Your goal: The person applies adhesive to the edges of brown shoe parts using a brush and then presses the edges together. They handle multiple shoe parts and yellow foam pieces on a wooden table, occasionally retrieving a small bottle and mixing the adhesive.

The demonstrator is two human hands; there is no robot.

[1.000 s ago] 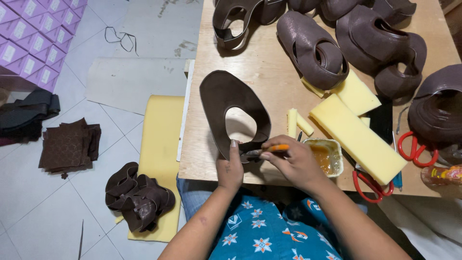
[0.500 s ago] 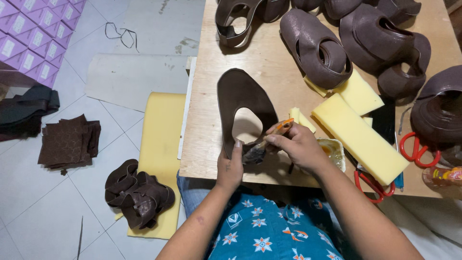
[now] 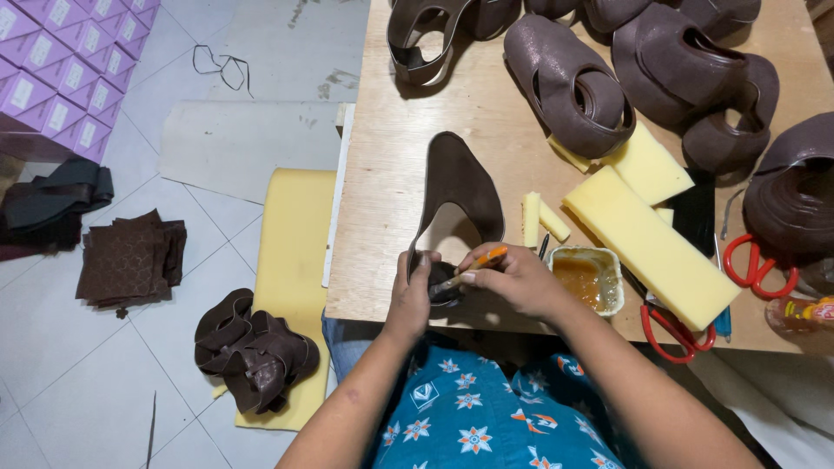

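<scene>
With the left hand point(image 3: 412, 291) pinning the brown leather shoe upper point(image 3: 459, 195) and the right hand point(image 3: 512, 278) gripping an orange-handled glue brush point(image 3: 470, 268), glue could smear beyond the edge if the upper slips.

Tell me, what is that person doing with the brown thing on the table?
The left hand pins down the near end of a brown leather shoe piece on the wooden table. The right hand holds an orange-handled brush with its tip on that end. A small tub of amber glue sits beside it, with yellow foam blocks and more brown shoe uppers farther back.

Bare forearms – blue garment point(image 3: 486, 417), star-flower print.
</scene>
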